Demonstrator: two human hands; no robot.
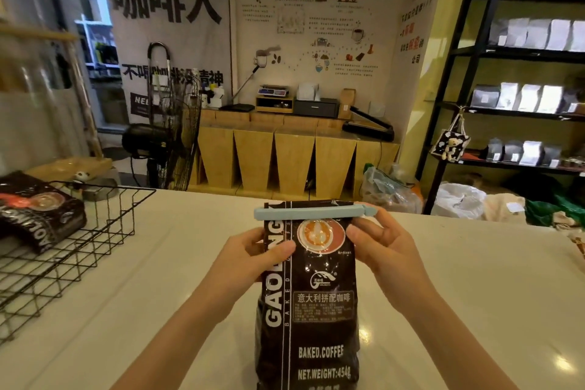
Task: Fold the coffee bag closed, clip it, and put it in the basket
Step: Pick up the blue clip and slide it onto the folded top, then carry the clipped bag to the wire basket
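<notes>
A dark brown coffee bag (316,310) with white lettering stands upright on the white counter in front of me. A light blue clip (311,213) lies across its folded top, closed on the bag. My left hand (262,252) grips the bag's upper left edge just under the clip. My right hand (384,239) holds the upper right edge, with fingers touching the clip's right end. The black wire basket (95,231) stands at the left of the counter, with another dark coffee bag (34,209) lying in it.
The white counter (474,279) stretches to the right of the bag. Behind it are wooden bins (275,158), a floor fan (177,123) and black shelves (522,104) with white and grey bags. Plastic sacks (456,199) lie on the floor at the right.
</notes>
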